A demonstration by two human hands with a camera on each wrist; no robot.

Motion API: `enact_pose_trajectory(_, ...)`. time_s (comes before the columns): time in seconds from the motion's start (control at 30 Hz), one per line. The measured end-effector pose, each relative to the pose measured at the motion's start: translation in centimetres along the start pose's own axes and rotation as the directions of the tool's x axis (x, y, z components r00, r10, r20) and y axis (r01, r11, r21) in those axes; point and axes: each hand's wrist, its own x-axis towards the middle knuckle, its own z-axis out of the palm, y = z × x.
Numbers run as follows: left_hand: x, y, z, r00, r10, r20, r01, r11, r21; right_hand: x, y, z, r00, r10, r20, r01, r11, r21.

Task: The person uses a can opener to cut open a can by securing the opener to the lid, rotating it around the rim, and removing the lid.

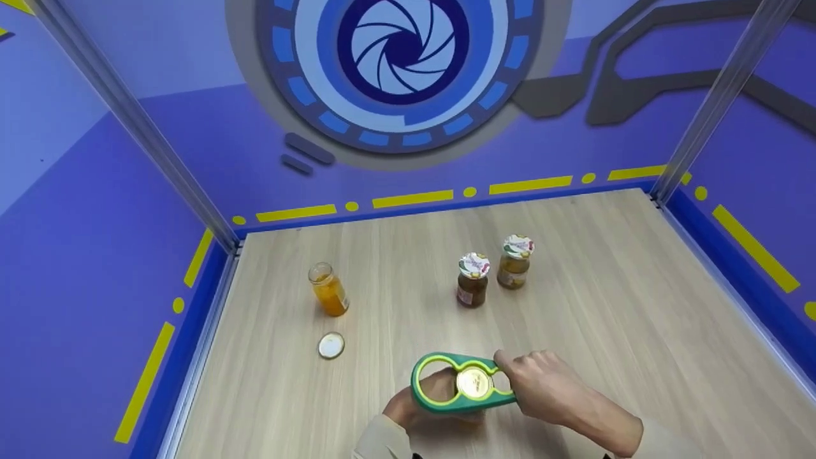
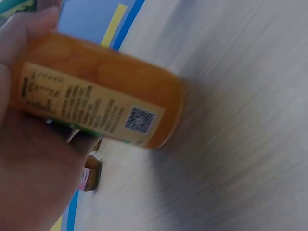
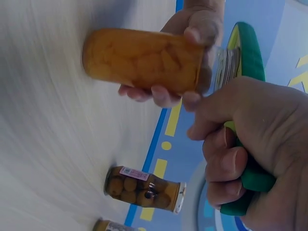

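Low in the head view, my left hand holds a glass jar of orange fruit pieces. The left wrist view shows its printed label and its base slightly tilted above the tabletop. A green and yellow jar opener lies across the jar's top, its middle ring around the gold lid. My right hand grips the opener's right end. In the right wrist view its fingers curl round the green handle, close beside the jar's neck.
An uncapped jar of orange fruit stands at the left, with a loose lid lying in front of it. Farther back stand a dark-filled jar and an olive-brown jar, both with patterned lids. Blue walls bound the wooden table.
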Motion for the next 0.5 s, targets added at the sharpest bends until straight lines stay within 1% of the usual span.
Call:
enact_pose_trajectory(0.03,-0.1,0.2,0.0,0.999,-0.029,0.032,0.029,1.0,-0.002,-0.1,0.0,-0.1,1.0,-0.017,0.009,0.017,1.0,0.005)
enact_pose_trajectory(0.1,-0.3,0.5,0.0,0.992,-0.096,0.079,0.098,0.995,-0.012,-0.2,0.0,-0.2,0.999,-0.046,0.027,0.045,0.999,0.018)
enact_pose_trajectory(0.2,-0.9,0.8,0.1,0.968,-0.229,0.098,0.234,0.971,-0.044,-0.3,-0.1,-0.3,0.995,-0.085,0.046,0.084,0.996,0.026)
enact_pose_trajectory(0.27,-1.3,1.0,0.0,0.948,-0.304,0.095,0.311,0.949,-0.061,-0.3,-0.1,-0.3,0.993,-0.104,0.051,0.103,0.994,0.032)
enact_pose_trajectory(0.3,-1.4,1.0,0.0,0.94,-0.326,0.097,0.334,0.939,-0.08,-0.3,-0.1,-0.3,0.992,-0.113,0.052,0.111,0.993,0.035)
enact_pose_trajectory(0.37,-1.7,1.2,0.1,0.912,-0.404,0.077,0.41,0.906,-0.103,-0.3,-0.1,-0.2,0.991,-0.12,0.05,0.118,0.992,0.052)
enact_pose_trajectory(0.4,-1.8,1.3,0.2,0.887,-0.458,0.063,0.462,0.881,-0.103,-0.3,-0.1,-0.2,0.992,-0.117,0.053,0.114,0.991,0.064)
enact_pose_trajectory(0.5,-2.0,1.5,0.4,0.879,-0.471,0.073,0.477,0.866,-0.149,-0.3,0.0,0.0,0.993,-0.094,0.075,0.086,0.991,0.104)
